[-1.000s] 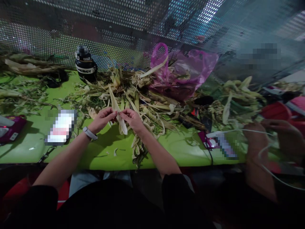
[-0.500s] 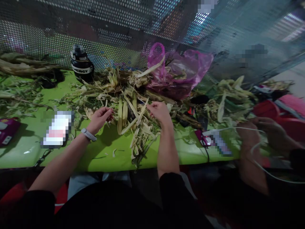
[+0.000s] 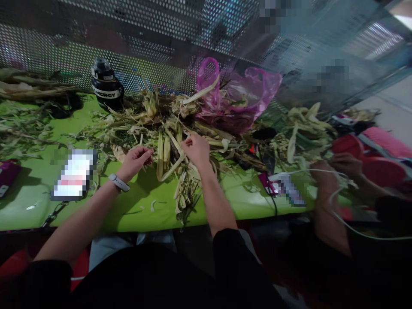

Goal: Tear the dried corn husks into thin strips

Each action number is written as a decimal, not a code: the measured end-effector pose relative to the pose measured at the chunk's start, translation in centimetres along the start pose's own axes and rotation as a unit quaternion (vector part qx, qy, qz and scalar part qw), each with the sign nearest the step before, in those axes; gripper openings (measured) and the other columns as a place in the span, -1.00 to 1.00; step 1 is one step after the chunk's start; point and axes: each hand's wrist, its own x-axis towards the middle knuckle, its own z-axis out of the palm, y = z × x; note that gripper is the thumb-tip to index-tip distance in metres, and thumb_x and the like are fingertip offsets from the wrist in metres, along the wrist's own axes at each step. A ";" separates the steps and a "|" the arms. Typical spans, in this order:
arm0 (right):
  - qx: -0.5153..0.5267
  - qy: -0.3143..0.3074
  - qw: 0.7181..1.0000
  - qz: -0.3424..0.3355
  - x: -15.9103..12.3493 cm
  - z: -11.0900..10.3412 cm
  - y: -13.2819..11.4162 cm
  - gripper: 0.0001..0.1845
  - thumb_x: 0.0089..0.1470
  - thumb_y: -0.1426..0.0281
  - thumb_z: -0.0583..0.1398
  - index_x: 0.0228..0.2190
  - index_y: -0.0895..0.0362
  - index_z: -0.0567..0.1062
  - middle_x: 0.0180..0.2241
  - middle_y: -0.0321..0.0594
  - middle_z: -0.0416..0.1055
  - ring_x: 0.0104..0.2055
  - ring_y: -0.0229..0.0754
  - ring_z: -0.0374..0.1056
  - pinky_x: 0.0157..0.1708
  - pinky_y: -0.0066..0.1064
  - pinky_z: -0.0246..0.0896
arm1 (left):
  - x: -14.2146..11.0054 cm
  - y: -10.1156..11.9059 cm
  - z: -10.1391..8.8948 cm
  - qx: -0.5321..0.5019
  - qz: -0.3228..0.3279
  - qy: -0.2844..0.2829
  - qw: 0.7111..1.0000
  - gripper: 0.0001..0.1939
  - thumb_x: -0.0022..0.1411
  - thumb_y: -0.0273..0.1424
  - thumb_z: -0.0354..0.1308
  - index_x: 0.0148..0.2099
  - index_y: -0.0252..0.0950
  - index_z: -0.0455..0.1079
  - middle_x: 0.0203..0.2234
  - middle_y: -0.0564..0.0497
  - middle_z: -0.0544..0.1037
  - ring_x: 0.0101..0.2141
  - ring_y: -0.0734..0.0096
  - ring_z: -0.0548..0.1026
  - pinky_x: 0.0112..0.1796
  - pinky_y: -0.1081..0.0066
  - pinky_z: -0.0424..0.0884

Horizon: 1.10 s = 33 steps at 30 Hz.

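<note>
My left hand [image 3: 137, 163], with a pale band on its wrist, is closed above the green table [image 3: 135, 210]. Something small and dark red shows at its fingertips, too small to name. Over the heap of dry plant strips, my right hand [image 3: 197, 151] has its fingers pinched together; what they hold, if anything, is hidden. Long pale-yellow husk-like strips [image 3: 163, 156] lie between the hands. A bundle of thin dry stalks [image 3: 185, 197] reaches from the heap toward the table's front edge.
A pink plastic bag [image 3: 240, 107] and a black bottle [image 3: 107, 88] stand behind the heap, before a perforated metal screen [image 3: 154, 38]. A phone [image 3: 74, 175] lies left; another device [image 3: 291, 191] lies right. Another person's hands [image 3: 323, 174] work at far right beside a white cable [image 3: 331, 206].
My right hand has moved left over the heap; the pale strip at its fingertips no longer shows there. My left hand stays nearly in place. The view has shifted slightly.
</note>
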 end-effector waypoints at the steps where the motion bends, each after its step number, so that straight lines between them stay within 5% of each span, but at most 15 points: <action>1: 0.002 -0.012 1.000 0.026 0.0 -0.3 0.1 -0.59 0.10 0.08 0.08 -0.43 0.15 0.50 -0.39 -0.08 0.48 -0.27 -0.09 0.36 -0.22 -0.33 0.15 | 0.0 0.0 0.0 0.001 -0.001 0.000 1.000 -0.65 0.03 -0.11 0.30 -0.41 -0.32 0.43 -0.60 0.03 0.49 -0.58 0.52 0.39 -0.50 0.50 0.31; 6: -0.021 -0.150 0.986 0.068 -0.2 -0.8 0.3 -0.54 -0.01 0.02 0.14 -0.63 0.14 0.45 -0.56 -0.11 0.42 -0.44 -0.11 0.35 -0.44 -0.39 0.06 | 0.1 -0.2 0.0 0.011 -0.003 -0.004 1.000 -0.64 0.03 -0.10 0.29 -0.42 -0.32 0.42 -0.60 0.02 0.50 -0.58 0.52 0.39 -0.49 0.49 0.31; 9: 0.010 -0.140 0.988 0.058 -0.2 -1.4 0.5 -0.68 -0.01 0.18 0.15 -0.62 0.14 0.45 -0.57 -0.17 0.41 -0.48 -0.19 0.31 -0.47 -0.42 0.01 | 0.2 -0.3 0.0 0.010 0.004 -0.006 1.000 -0.65 0.04 -0.10 0.28 -0.41 -0.32 0.43 -0.59 0.02 0.50 -0.57 0.51 0.40 -0.49 0.49 0.32; 13: 0.150 -0.081 0.985 0.007 -1.2 -2.3 -0.6 -0.66 0.05 0.16 0.11 -0.56 0.14 0.45 -0.59 -0.28 0.37 -0.52 -0.27 0.22 -0.47 -0.45 0.01 | -0.1 -0.2 0.2 0.004 0.003 -0.006 1.000 -0.65 0.05 -0.10 0.28 -0.40 -0.33 0.44 -0.60 0.02 0.49 -0.58 0.53 0.39 -0.50 0.51 0.30; 16: 0.281 -0.104 0.953 -0.053 -3.1 -2.4 -3.0 -0.64 0.08 0.12 0.10 -0.52 0.14 0.43 -0.60 -0.33 0.33 -0.54 -0.31 0.19 -0.50 -0.47 0.01 | -0.5 0.1 0.4 0.001 0.005 -0.011 1.000 -0.65 0.07 -0.11 0.27 -0.32 -0.32 0.47 -0.57 0.03 0.48 -0.56 0.53 0.39 -0.51 0.52 0.31; 21: 0.345 -0.155 0.920 -0.106 -5.4 -2.0 -6.1 -0.72 0.10 0.18 0.12 -0.45 0.13 0.43 -0.53 -0.32 0.37 -0.52 -0.32 0.20 -0.50 -0.47 0.04 | -0.9 0.5 0.6 0.002 0.003 -0.043 0.999 -0.67 0.06 -0.13 0.28 -0.38 -0.33 0.42 -0.55 0.03 0.46 -0.54 0.52 0.40 -0.54 0.53 0.34; 28: 0.500 -0.282 0.819 -0.018 -4.7 -1.4 -5.6 -0.68 -0.02 0.12 0.23 -0.42 0.13 0.35 -0.55 -0.37 0.33 -0.56 -0.33 0.23 -0.55 -0.48 0.18 | -0.7 0.6 0.1 0.035 0.046 -0.085 0.995 -0.69 0.14 -0.16 0.22 -0.40 -0.33 0.40 -0.55 0.01 0.48 -0.53 0.52 0.41 -0.52 0.52 0.37; 33: 0.512 -0.305 0.802 -0.043 -4.4 -1.6 -5.3 -0.66 -0.06 0.13 0.28 -0.46 0.14 0.36 -0.59 -0.39 0.30 -0.58 -0.36 0.22 -0.57 -0.49 0.15 | -0.6 0.6 -0.3 0.063 0.061 -0.109 0.990 -0.70 0.18 -0.17 0.19 -0.38 -0.33 0.40 -0.53 0.00 0.50 -0.53 0.52 0.41 -0.49 0.51 0.37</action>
